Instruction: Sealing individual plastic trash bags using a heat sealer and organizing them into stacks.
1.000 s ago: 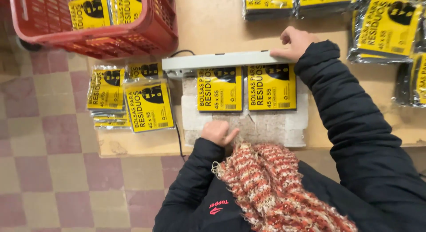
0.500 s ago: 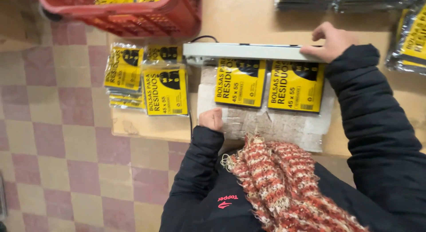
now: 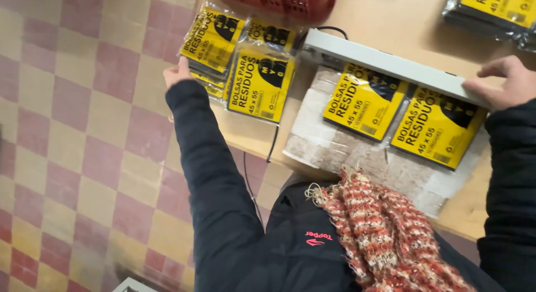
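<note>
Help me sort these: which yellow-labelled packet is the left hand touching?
The left hand touches the stack of packets at the table's left edge; the two packets under the sealer bar lie apart from it, near the right hand.

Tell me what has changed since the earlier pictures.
The left hand left the white pad in front of the person and reached out left to the stack of yellow-labelled packets, now touching its edge. The right hand stayed pressed on the grey bar; two packets still lie under it.
</note>
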